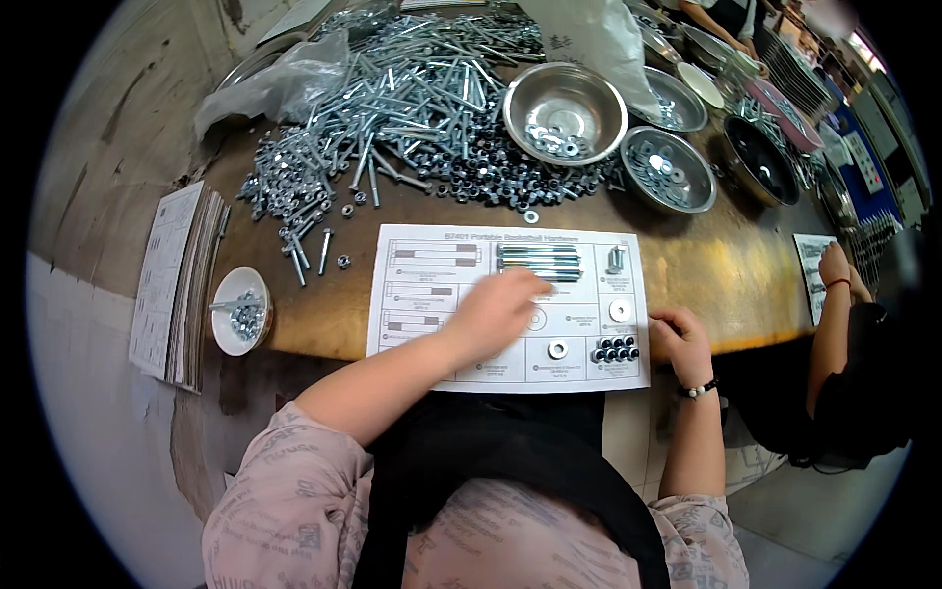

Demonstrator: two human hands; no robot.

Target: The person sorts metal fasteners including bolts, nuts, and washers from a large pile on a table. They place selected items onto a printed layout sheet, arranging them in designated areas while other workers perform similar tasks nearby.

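Note:
A printed sheet [608,233] with boxed drawings lies in front of me at the table's near edge. My left hand [498,312] reaches over it, fingertips by the lower side of a row of long bolts [535,257]; blur hides whether they touch. On the sheet's right part are a short metal piece [615,259], a large flat washer [612,311], a smaller washer [551,348] and a cluster of black-centred nuts [615,348]. Beside the sheet's right edge, my right hand [684,344] is loosely curved, thumb and forefinger apart, with nothing visible in it.
Past the sheet lies a heap of bolts [432,88] and nuts [481,177]. Metal bowls [564,83] hold washers. At left stand a small white bowl [229,339] and a stack of printed sheets [167,285]. A co-worker's hand [834,265] is at right.

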